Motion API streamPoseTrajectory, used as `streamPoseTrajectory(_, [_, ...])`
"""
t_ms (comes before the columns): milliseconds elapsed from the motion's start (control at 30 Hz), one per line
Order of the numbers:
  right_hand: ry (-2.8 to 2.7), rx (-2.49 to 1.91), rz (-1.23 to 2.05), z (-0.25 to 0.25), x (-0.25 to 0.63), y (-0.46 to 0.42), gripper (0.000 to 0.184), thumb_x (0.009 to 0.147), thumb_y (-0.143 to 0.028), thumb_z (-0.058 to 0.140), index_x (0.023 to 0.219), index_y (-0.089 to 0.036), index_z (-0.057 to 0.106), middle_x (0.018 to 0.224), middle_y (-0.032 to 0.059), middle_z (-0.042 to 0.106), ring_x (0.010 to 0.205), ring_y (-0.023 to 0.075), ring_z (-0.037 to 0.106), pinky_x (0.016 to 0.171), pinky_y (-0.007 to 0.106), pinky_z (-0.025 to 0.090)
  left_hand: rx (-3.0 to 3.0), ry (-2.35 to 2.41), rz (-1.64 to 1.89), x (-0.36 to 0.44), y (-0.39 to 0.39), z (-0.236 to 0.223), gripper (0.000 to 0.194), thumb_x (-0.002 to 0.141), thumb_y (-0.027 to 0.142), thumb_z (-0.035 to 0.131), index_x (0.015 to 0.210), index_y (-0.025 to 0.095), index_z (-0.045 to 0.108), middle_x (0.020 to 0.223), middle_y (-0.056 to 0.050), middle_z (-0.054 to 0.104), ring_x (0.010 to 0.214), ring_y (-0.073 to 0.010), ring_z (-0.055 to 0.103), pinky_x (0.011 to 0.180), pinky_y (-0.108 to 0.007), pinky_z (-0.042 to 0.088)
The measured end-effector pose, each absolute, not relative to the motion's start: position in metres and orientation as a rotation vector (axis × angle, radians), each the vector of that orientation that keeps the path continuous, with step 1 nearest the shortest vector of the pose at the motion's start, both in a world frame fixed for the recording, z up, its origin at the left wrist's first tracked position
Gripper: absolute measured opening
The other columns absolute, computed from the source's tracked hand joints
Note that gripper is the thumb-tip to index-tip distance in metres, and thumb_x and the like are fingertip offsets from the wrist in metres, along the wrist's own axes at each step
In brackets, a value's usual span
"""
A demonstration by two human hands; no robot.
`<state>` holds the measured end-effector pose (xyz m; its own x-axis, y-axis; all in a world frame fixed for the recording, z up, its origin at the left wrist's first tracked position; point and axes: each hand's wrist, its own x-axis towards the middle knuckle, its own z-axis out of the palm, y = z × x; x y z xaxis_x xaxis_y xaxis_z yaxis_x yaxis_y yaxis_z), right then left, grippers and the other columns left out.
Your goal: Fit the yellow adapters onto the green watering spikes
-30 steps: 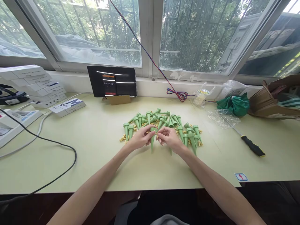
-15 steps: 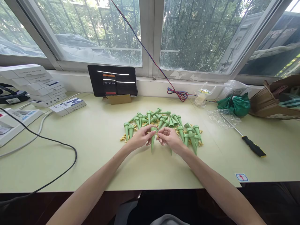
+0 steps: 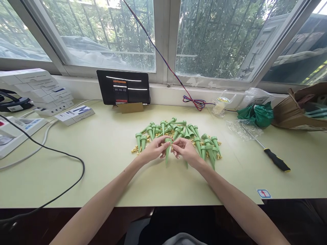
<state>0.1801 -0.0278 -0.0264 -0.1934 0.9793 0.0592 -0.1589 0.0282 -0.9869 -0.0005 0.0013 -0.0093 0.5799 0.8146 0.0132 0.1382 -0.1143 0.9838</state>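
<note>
A green plastic watering spike (image 3: pixel 167 157) hangs point down from my left hand (image 3: pixel 154 149), whose fingers are closed around its capped top. Close beside it, my right hand (image 3: pixel 186 149) is closed in a pinch at the side of the spike's cap. A small yellow valve (image 3: pixel 172 146) shows at those fingertips, mostly covered by them. Behind and around both hands lies a heap of more green spikes (image 3: pixel 176 131), with small yellow valves (image 3: pixel 134 149) scattered among and under them.
A screwdriver (image 3: pixel 277 160) lies on the right of the table (image 3: pixel 107 177), near a green bag (image 3: pixel 257 114) and a cardboard box (image 3: pixel 293 112). A screen with a timer (image 3: pixel 122 88) stands at the back. White boxes (image 3: pixel 38 88) and a black cable (image 3: pixel 74 158) are at left.
Both hands keep nearly the same hold and place. The whole view has shifted very slightly, and the timer on the screen has advanced one second.
</note>
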Motion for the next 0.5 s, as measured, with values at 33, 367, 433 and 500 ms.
streamPoseTrajectory(33, [-1.255, -0.961, 1.388, -0.0262, 0.1801, -0.0279, 0.035, 0.075, -0.045, 0.078, 0.076, -0.018, 0.056, 0.063, 0.0004, 0.064, 0.047, 0.0104, 0.054, 0.043, 0.024, 0.044, 1.614, 0.823, 0.698, -0.0005, 0.0015, -0.0096, 0.046, 0.091, 0.048, 0.059, 0.123, 0.016, 0.057, 0.065, 0.005, 0.05, 0.047, -0.0088, 0.049, 0.048, -0.023, 0.043])
streamPoseTrajectory(367, [-1.383, -0.949, 1.209, -0.0266, 0.1774, -0.0307, 0.031, 0.082, -0.045, 0.071, 0.077, -0.02, 0.053, 0.062, -0.0013, 0.062, 0.047, 0.0108, 0.055, 0.043, 0.024, 0.045, 1.52, 0.786, 0.714, 0.0009, 0.0002, -0.0064, 0.045, 0.087, 0.05, 0.064, 0.117, 0.015, 0.06, 0.064, 0.006, 0.048, 0.045, -0.0082, 0.047, 0.045, -0.023, 0.041])
streamPoseTrajectory(433, [-1.326, -0.961, 1.3, -0.0259, 0.1783, -0.0296, 0.034, 0.078, -0.047, 0.074, 0.076, -0.019, 0.054, 0.062, -0.0009, 0.063, 0.045, 0.0106, 0.054, 0.043, 0.024, 0.044, 1.565, 0.806, 0.718, 0.0001, 0.0005, -0.0075, 0.046, 0.087, 0.049, 0.063, 0.118, 0.016, 0.06, 0.064, 0.006, 0.048, 0.046, -0.0089, 0.048, 0.046, -0.023, 0.042])
streamPoseTrajectory(500, [-1.272, -0.97, 1.375, -0.0256, 0.1792, -0.0285, 0.037, 0.074, -0.048, 0.077, 0.076, -0.019, 0.054, 0.061, -0.0006, 0.064, 0.045, 0.0103, 0.053, 0.043, 0.024, 0.044, 1.605, 0.822, 0.713, -0.0006, 0.0009, -0.0088, 0.046, 0.088, 0.048, 0.062, 0.121, 0.016, 0.059, 0.065, 0.006, 0.048, 0.047, -0.0092, 0.049, 0.046, -0.023, 0.042])
